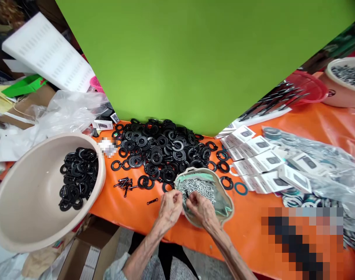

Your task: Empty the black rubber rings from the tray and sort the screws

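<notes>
Head view: the left grip (171, 206) has its fingertips pinched together just beside a shallow tray (230, 204), and anything between them is too small to tell. The right grip (201, 208) reaches over the tray's silver screws (196, 188), its hold hidden. Left along the orange counter (247, 237), a wide beige basin (22, 186) holds black rings (78, 179), with more black rings (160, 151) heaped loose behind.

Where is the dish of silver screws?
In the head view, the dish sits on the orange table at the fingertips of the left hand and right hand, just below the big pile of black rings, with white cards to its right.
</notes>
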{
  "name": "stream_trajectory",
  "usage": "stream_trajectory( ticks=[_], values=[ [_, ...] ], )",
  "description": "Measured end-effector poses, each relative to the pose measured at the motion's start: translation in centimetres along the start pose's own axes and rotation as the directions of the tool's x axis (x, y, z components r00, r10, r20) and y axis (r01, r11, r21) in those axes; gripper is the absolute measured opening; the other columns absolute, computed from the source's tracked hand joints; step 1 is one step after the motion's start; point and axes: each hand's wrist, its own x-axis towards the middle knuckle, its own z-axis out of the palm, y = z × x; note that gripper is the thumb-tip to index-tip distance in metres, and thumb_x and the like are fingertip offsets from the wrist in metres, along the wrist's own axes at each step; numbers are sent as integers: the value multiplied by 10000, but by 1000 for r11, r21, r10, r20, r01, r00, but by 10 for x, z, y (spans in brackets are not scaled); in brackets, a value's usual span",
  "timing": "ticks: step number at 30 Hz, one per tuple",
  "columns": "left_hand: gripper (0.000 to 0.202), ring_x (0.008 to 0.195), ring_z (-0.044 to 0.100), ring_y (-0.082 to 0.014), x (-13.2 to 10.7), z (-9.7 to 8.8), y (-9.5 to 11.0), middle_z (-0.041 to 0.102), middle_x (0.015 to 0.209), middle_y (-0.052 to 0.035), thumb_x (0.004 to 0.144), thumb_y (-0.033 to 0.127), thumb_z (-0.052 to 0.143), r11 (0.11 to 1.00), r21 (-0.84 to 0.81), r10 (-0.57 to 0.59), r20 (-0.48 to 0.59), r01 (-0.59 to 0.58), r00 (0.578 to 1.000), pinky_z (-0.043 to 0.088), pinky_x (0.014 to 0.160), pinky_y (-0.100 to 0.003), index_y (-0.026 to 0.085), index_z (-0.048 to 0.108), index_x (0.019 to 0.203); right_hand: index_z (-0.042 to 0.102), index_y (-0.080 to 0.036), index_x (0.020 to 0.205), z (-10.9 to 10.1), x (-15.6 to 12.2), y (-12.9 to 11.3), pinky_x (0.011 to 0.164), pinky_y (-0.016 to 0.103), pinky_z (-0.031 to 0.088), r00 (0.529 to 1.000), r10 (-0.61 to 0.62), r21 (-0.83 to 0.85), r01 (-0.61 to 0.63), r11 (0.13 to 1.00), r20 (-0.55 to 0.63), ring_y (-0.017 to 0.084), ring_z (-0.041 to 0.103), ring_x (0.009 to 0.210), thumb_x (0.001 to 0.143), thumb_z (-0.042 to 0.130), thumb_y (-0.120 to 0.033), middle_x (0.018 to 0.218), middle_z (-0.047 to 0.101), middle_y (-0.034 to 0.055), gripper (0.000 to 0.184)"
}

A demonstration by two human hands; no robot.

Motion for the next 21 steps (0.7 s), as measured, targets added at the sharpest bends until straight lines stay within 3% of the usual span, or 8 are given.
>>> stream_trajectory(
  ticks=[4, 7, 9, 11, 14, 16, 18, 21],
  values=[
    [313, 450, 487, -117, 15, 15, 22, 502, 501, 29, 849, 395, 456, 1000, -19, 3, 50, -2, 999, 388, 474, -226, 160, 620, 721, 525, -210, 716, -31, 3, 11, 534, 225, 427, 987, -157, 124, 152, 981, 31, 137, 563, 577, 850, 432, -378, 620, 589, -11, 233],
    [358, 522, 479, -116, 20, 16, 25, 533, 582, 8, 882, 383, 388, 1000, -18, 1, 28, 0, 1000, 369, 493, -223, 157, 598, 702, 560, -196, 891, -37, -3, 31, 581, 262, 463, 978, -205, 101, 208, 973, -44, 161, 589, 636, 860, 437, -451, 739, 624, 22, 285],
    [369, 546, 483, -119, 16, 13, 22, 540, 605, 5, 898, 390, 361, 1000, -1, 9, 31, -9, 999, 378, 513, -226, 157, 591, 728, 550, -186, 928, -26, -14, 46, 611, 311, 465, 968, -228, 39, 233, 972, -107, 191, 590, 660, 840, 463, -423, 762, 621, 45, 268],
    [367, 570, 491, -126, 7, 9, 17, 539, 612, 5, 905, 402, 364, 999, 34, 36, 47, -38, 998, 396, 546, -238, 163, 569, 717, 551, -201, 848, -7, -30, 56, 625, 341, 446, 951, -278, -24, 277, 961, -139, 209, 582, 668, 834, 447, -329, 717, 603, 38, 166],
    [274, 729, 544, -164, -16, 10, 9, 598, 746, -27, 891, 357, 439, 988, 96, 111, 76, -118, 991, 442, 701, -289, 172, 557, 728, 553, -210, 819, 21, -59, 59, 665, 362, 419, 920, -349, -102, 336, 936, -180, 218, 570, 731, 854, 375, -179, 747, 597, 42, 184],
    [167, 919, 557, -203, -33, 14, 3, 639, 926, -59, 880, 276, 481, 953, 180, 216, 157, -243, 964, 430, 853, -350, 175, 582, 794, 560, -206, 897, 28, -77, 59, 723, 385, 416, 893, -398, -149, 373, 916, -212, 227, 565, 800, 864, 348, -129, 832, 610, 56, 229],
    [122, 1058, 532, -221, -47, 18, -4, 642, 1061, -67, 892, 210, 480, 875, 288, 307, 290, -389, 906, 397, 944, -405, 184, 599, 896, 552, -208, 1006, 24, -90, 61, 803, 385, 416, 856, -467, -181, 434, 882, -222, 221, 564, 902, 873, 333, -110, 953, 624, 61, 275],
    [145, 1125, 516, -218, -59, 23, -15, 633, 1129, -58, 910, 178, 476, 773, 403, 326, 410, -490, 852, 374, 995, -464, 194, 586, 1003, 506, -183, 1137, 7, -89, 68, 823, 330, 416, 841, -501, -263, 446, 856, -204, 200, 548, 991, 900, 331, -119, 1075, 610, 77, 301]
  ],
)
